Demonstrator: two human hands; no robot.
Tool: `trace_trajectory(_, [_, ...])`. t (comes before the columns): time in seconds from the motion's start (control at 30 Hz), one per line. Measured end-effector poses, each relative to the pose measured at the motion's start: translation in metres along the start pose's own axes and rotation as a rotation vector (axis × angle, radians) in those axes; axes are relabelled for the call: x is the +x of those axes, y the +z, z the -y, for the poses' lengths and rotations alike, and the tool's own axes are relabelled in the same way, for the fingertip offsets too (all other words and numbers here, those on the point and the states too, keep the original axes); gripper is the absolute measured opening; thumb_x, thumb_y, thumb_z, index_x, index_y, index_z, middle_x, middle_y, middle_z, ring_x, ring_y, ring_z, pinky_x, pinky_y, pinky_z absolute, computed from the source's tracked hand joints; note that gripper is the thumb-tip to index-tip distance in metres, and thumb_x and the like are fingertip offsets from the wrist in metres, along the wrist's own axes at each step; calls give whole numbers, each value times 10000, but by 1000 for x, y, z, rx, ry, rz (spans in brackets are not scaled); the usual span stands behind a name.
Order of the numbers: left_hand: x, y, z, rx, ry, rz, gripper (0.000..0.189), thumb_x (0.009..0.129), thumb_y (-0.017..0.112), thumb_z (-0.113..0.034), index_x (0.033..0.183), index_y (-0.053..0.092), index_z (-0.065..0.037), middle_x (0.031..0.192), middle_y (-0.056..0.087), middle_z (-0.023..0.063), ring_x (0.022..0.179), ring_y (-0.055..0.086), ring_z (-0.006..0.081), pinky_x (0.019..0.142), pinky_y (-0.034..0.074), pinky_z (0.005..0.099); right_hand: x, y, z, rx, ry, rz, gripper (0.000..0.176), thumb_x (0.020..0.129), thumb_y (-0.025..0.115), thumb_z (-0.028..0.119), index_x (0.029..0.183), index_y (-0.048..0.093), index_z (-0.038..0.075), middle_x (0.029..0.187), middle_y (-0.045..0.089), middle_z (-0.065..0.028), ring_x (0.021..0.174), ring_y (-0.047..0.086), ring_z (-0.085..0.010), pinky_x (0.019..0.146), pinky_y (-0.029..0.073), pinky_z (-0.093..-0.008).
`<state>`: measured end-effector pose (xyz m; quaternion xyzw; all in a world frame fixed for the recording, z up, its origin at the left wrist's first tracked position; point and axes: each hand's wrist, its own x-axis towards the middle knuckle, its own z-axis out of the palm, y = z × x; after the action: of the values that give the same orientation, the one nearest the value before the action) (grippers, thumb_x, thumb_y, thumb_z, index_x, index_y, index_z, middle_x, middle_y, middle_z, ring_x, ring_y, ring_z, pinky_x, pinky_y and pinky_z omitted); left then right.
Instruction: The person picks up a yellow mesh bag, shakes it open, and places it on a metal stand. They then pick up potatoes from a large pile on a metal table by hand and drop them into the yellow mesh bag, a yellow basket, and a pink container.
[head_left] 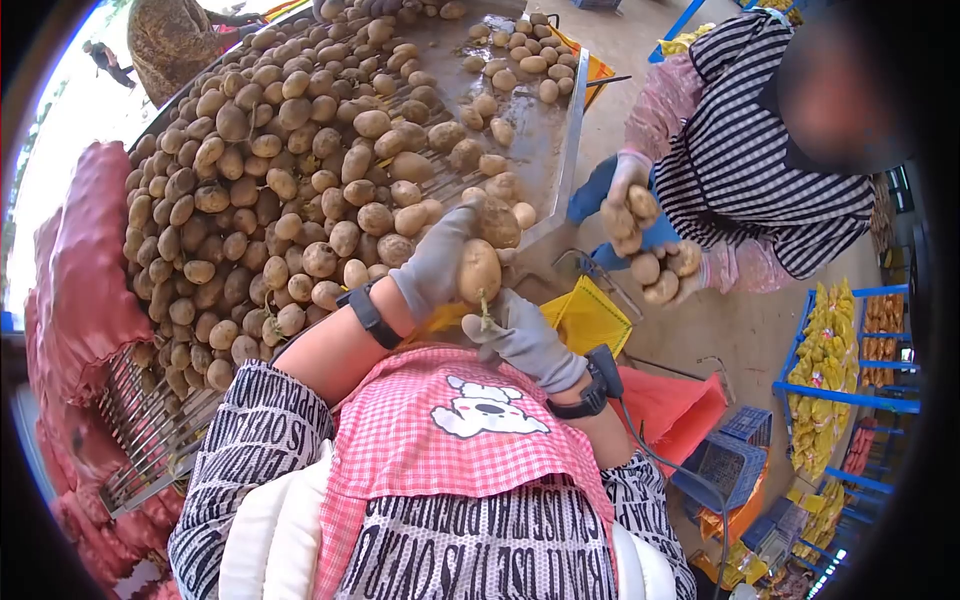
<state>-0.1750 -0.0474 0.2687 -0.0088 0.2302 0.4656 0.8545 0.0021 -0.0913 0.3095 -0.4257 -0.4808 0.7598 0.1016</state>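
Gloved fingers (450, 235) of the left hand (432, 268) wrap one potato (478, 270). The right hand (525, 338) pinches its stalk end, just off the surface (535, 150). Most work looks left: the potato heap (280, 180) lies thick (a co-worker (740, 150) holds several). Red sacks (80, 260) and blue racks (850, 395) stand around.

potato (478, 270) in left hand (432, 268), right hand (525, 340) touching it from below, at near edge of sorting table (562, 150). potato heap (280, 180) on table, behind-left of hands. sacks (80, 260) along table's left. crate (590, 318) below table edge, right of hands. co-worker (740, 170) right of table.
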Motion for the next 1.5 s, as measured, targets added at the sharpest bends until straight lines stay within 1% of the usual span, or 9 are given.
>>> trace_trajectory(0.3, [-3,6,19,506,644,-293,419,1010,571,-397,1304,520,-104,1167,640,72,886,686,222,745,598,366,22,-1,-31,-571,-342,-368,457,988,615,413,812,647,-7,613,513,-24,563,420,-105,523,391,-313])
trace_trajectory(0.4, [-2,6,25,518,741,-255,407,1007,599,-314,1334,491,-97,1188,627,64,873,675,203,739,593,351,20,0,-37,-472,-313,-313,494,1000,556,444,792,653,6,622,596,-157,534,592,-270,521,442,-379])
trace_trajectory(0.67, [-19,24,13,657,671,-227,441,1011,580,-341,1357,464,-94,1179,644,92,851,682,205,756,593,362,12,20,-5,21,-219,-95,267,983,619,291,946,686,35,694,625,-8,585,606,-71,498,460,-235])
trace_trajectory(0.87, [-5,-20,-27,-126,205,-3,455,1034,428,-501,1273,522,-125,1194,629,122,982,677,285,812,605,439,19,-3,-20,-986,-571,-123,357,954,642,332,1096,663,6,1087,652,-142,1019,639,-257,905,490,-355])
trace_trajectory(1.07, [8,4,-27,-47,152,-349,494,1008,486,-505,1305,493,-111,1210,620,135,986,678,259,829,603,407,39,11,-8,993,-161,-60,573,1018,469,502,1428,443,102,1407,506,-147,1235,538,-307,1031,446,-496])
trace_trajectory(1.3, [27,2,26,858,118,273,575,930,707,-257,1419,468,-69,1354,548,83,1272,523,230,1111,387,361,35,-27,-59,1465,-259,-14,729,960,456,647,1464,365,129,1439,464,-127,1313,465,-326,1123,375,-490])
trace_trajectory(1.33, [33,10,24,1525,330,385,627,867,755,-267,1419,493,-128,1394,512,124,1325,473,280,1125,361,416,32,-31,-63,1585,-288,-11,702,957,474,639,1439,395,134,1410,483,-116,1279,493,-313,1103,403,-470])
trace_trajectory(1.37, [37,18,31,1727,351,521,671,824,775,-270,1423,494,-160,1422,474,150,1350,434,323,1134,341,441,23,-31,-64,1871,-569,479,788,889,478,747,1412,453,159,1400,518,-106,1292,504,-306,1080,437,-483])
trace_trajectory(1.5, [54,22,69,2072,269,931,768,780,780,-304,1462,440,-206,1532,295,229,1396,328,445,1150,313,494,13,-43,-106,1814,-495,-63,729,915,467,703,1403,461,160,1378,534,-100,1245,540,-303,1069,445,-494])
